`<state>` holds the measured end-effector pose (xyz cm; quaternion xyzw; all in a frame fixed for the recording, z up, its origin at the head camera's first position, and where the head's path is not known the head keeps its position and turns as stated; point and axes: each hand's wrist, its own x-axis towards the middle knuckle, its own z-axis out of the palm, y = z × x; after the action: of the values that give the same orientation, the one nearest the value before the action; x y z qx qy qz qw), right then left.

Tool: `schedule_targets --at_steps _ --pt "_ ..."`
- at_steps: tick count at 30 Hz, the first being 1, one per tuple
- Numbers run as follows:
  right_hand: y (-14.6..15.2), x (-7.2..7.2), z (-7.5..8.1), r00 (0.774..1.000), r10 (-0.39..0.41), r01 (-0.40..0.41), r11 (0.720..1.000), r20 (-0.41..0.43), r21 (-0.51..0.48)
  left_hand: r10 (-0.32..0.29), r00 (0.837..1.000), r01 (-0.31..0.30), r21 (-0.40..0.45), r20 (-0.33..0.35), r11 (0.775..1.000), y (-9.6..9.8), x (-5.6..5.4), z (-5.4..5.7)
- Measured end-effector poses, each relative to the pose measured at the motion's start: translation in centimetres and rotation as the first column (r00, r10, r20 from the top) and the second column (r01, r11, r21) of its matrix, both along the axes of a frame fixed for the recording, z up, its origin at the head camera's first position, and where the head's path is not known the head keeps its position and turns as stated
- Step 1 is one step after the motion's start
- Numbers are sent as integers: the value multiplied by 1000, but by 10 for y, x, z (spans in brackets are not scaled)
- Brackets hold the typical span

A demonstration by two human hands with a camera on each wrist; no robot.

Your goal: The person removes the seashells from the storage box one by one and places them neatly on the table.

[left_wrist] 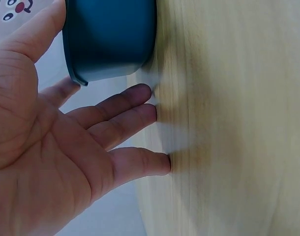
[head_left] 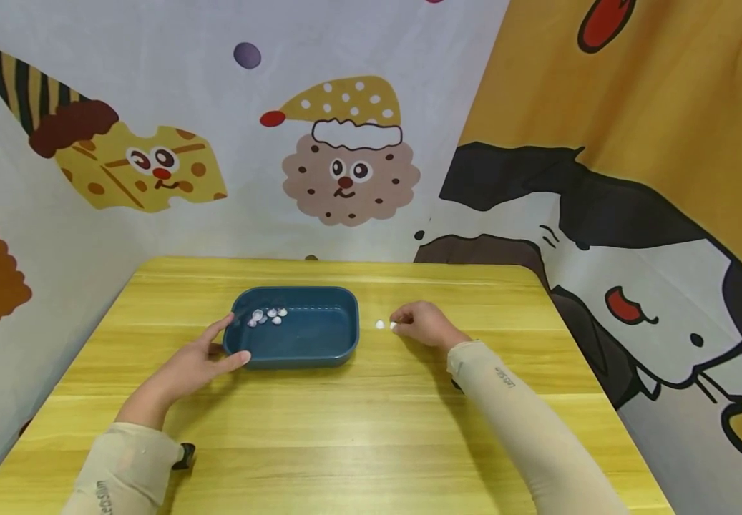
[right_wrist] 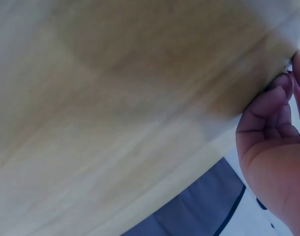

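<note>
"One left hand [head_left: 193, 365] was farthest left, wasn't it?"

"Yes, with its fingers spread and fairly straight. The thumb and index finger touched the blue rectangular tray [head_left: 306, 343] around its nine o'clock end, and the other fingers reached down to the wood-grain table [head_left: 345, 458]."

"What lay inside the tray?"

"Several small whitish shell-like pieces [head_left: 272, 312], in a loose cluster toward ten o'clock."

"And past the tray?"

"A loose white piece [head_left: 380, 325] lay on the table, near the rim at three o'clock."

"Where was the right hand [head_left: 425, 323]?"

"Just beyond that, also at three o'clock. Its thumb and fingers pinched another white piece [head_left: 393, 326], low by the table; I couldn't tell whether that piece touched the wood."

"And the arm?"

"A beige sleeve [head_left: 525, 429] ran from the wrist toward five o'clock."
</note>
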<state>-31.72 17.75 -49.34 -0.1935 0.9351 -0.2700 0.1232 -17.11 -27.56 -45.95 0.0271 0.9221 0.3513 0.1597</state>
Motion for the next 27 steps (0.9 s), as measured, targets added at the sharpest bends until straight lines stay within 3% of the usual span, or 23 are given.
schedule_targets --at_steps 7,27 --pt "-5 -1 -4 999 -29 28 1000 -29 -13 -1 1000 1 -8 -2 1000 0 -1 -2" --pt "-9 0 -4 998 -66 66 998 -3 -22 8 1000 -8 -5 2 1000 0 -1 0"
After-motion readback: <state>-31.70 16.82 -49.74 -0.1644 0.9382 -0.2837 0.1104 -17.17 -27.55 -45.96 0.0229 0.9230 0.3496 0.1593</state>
